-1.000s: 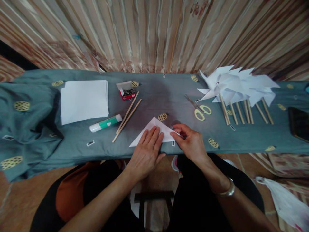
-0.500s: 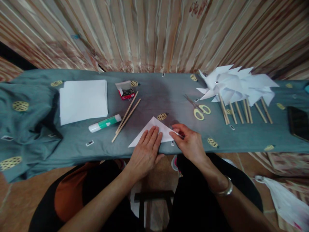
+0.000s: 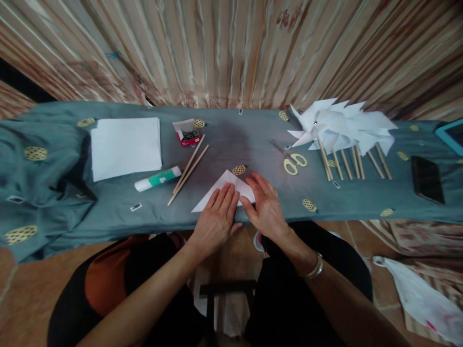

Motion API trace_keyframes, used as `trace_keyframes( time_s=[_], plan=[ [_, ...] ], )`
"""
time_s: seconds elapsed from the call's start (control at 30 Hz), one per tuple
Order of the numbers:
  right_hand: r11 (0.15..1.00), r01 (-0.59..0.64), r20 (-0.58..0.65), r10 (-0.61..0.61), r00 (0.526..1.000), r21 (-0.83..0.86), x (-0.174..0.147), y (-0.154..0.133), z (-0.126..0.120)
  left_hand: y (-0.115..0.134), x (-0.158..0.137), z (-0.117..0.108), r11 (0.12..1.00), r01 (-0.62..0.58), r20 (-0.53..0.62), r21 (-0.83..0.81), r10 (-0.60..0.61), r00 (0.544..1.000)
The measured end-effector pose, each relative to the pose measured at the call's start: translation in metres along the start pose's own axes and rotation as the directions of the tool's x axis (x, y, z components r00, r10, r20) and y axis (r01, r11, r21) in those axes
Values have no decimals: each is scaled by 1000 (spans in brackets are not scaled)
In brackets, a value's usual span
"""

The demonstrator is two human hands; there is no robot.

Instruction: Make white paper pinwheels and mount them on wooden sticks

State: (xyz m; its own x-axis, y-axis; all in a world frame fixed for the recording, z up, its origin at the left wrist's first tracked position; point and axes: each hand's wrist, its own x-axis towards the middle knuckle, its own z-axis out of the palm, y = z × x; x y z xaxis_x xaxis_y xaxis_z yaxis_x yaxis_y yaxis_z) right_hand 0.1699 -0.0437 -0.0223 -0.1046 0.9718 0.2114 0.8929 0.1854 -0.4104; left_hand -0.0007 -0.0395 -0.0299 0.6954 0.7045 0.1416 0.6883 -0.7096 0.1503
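Note:
A white sheet of paper (image 3: 213, 195), folded into a triangle, lies near the front edge of the table. My left hand (image 3: 217, 217) rests flat on its middle, fingers stretched out and pressing it down. On the paper's right corner is my right hand (image 3: 265, 205), with the thumb on the near side and the fingers curled at the far side, holding that corner between them. The corner itself is hidden by the hand. Two wooden sticks (image 3: 188, 168) lie to the left of the paper, beside a green and white glue stick (image 3: 158, 179). Yellow-handled scissors (image 3: 290, 159) lie open beyond my right hand.
A stack of white paper (image 3: 126, 148) lies at the left. Behind the sticks stands an open red box (image 3: 188, 137) of small dark items. Several paper pinwheels (image 3: 343, 123) on sticks are piled at the right, near a dark phone (image 3: 428, 179) and a blue-edged device (image 3: 452, 135).
My right hand has moved left with the right corner of the paper, which now reaches less far to the right. My left hand still presses flat. The view has shifted slightly.

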Motion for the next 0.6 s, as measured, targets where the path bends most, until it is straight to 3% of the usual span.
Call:
trace_keyframes(
  time_s=[0.43, 0.6],
  plan=[
    [1000, -10, 12, 10, 1000, -28, -3, 0, 6, 2, 1, -5, 1000, 11, 28, 20, -11, 1000],
    [1000, -14, -5, 14, 1000, 5, -6, 4, 7, -3, -12, -8, 1000, 24, 22, -9, -24, 999]
  ],
)
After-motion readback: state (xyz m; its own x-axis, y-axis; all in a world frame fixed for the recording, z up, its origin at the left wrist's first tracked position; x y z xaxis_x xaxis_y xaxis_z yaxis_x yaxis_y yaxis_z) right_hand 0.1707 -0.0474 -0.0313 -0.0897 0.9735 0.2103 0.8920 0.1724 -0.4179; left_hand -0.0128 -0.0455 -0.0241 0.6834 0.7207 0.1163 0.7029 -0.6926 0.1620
